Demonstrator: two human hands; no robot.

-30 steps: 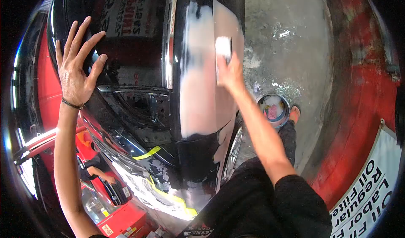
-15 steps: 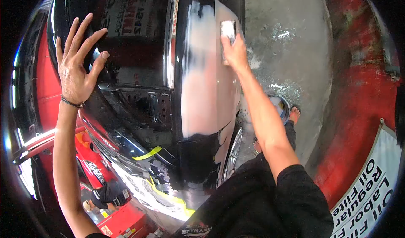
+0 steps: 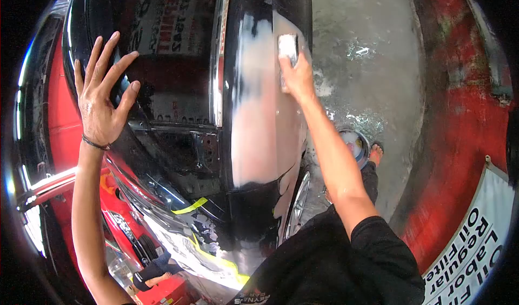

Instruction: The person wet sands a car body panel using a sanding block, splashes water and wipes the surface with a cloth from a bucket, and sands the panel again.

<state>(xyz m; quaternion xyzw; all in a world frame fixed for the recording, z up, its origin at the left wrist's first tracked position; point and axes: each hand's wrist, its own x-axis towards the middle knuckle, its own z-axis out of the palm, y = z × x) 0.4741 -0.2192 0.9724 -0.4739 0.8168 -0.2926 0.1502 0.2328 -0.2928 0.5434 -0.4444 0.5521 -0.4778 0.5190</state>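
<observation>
My right hand (image 3: 299, 78) is closed round a pale sanding block (image 3: 288, 48), which lies against the side panel of a black car. Beneath and beside it the panel shows a pinkish-white patch (image 3: 254, 137) with blurred edges. My left hand (image 3: 102, 102), wet and with a dark band at the wrist, has its fingers spread over the car's dark roof edge and holds nothing. A chrome strip (image 3: 220, 67) runs between the dark window glass and the patch.
A bucket (image 3: 357, 145) stands on the wet concrete floor (image 3: 373, 62) beside my bare foot (image 3: 376, 153). Yellow tape (image 3: 190, 206) marks the car's lower part. A person (image 3: 154, 272) is near a red box at lower left. A lettered banner (image 3: 476, 229) hangs at right.
Over the last second my right hand went up the panel with the block, then came partway back down. My left hand sits slightly lower in view. The other person has shifted.
</observation>
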